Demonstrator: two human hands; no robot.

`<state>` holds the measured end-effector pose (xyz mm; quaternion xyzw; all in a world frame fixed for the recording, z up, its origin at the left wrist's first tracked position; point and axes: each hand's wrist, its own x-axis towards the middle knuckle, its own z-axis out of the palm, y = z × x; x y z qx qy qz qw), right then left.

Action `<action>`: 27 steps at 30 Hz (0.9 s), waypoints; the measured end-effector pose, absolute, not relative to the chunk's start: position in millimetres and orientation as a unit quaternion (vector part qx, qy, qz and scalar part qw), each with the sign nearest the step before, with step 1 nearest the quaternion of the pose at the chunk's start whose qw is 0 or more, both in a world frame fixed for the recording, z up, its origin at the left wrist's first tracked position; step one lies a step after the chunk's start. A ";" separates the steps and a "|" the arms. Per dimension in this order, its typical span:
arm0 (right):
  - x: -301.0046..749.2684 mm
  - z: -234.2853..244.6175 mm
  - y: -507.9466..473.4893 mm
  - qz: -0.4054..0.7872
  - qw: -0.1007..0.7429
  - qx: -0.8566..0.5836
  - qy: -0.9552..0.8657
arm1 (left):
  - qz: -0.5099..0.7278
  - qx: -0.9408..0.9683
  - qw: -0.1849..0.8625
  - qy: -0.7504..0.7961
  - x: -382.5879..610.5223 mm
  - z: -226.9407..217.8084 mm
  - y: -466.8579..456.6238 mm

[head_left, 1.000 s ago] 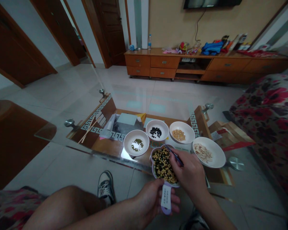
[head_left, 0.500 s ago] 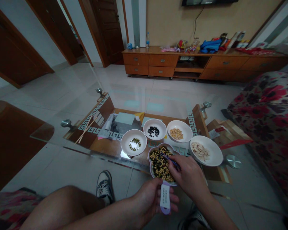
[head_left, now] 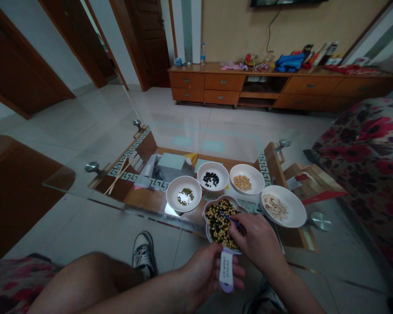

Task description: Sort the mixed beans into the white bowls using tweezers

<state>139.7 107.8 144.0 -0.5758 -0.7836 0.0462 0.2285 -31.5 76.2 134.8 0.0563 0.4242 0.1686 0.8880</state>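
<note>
My left hand [head_left: 212, 270] grips the labelled handle of a purple flower-shaped bowl [head_left: 205, 218], thumb on top and fingers underneath. Mixed beans [head_left: 222, 224], yellow, green and black, fill that bowl. Over its right side, my right hand [head_left: 252, 233] pinches dark tweezers [head_left: 233, 220], whose tips reach into the beans; whether a bean is between the tips is too small to tell. Around it stand white bowls: one with green beans [head_left: 185, 196], one with black beans [head_left: 211, 179], one with yellow beans [head_left: 243, 182] and one with pale flat slices [head_left: 275, 206].
The bowls stand on a glass table [head_left: 144, 214] with metal knobs. Chopsticks [head_left: 118, 175] lie at its left. A paper bag [head_left: 309, 179] sits right of the table, by a flowered sofa cover [head_left: 373, 148]. Farther back runs a wooden cabinet [head_left: 222, 83].
The tweezers tips stay among the beans, with my right hand almost unmoved. The whole view has shifted slightly, so things appear a little farther right.
</note>
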 end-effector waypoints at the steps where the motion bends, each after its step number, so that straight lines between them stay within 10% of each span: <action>1: 140.0 143.7 107.7 0.045 0.230 -0.575 -0.784 | 0.168 0.057 0.889 0.421 -31.5 134.6 75.8; 27: 141.3 141.3 107.6 0.065 0.208 -0.578 -0.786 | 0.166 0.057 0.887 0.427 -31.3 138.3 74.8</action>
